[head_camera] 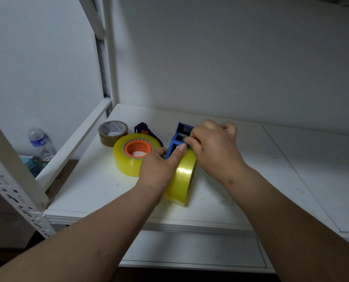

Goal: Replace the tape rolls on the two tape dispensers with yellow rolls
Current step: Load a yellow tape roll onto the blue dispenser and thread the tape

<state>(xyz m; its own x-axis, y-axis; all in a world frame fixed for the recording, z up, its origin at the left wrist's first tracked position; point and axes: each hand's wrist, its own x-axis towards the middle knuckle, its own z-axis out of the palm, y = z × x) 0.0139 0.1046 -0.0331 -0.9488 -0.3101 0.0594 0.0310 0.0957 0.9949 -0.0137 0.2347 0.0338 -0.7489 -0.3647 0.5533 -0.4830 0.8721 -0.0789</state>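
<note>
Mid-shelf [210, 210], the left hand [159, 169] grips the upright yellow roll [182, 178] in the blue dispenser [174, 144]; the right hand [212, 145] pinches (probably the tape end) just beyond, over the dispenser's far end.

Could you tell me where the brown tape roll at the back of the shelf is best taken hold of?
The brown tape roll lies flat with its open core facing up. Come from above, probably, with fingers in the core and thumb on the outer wall at its left side, since the flat yellow roll crowds its right.
</note>
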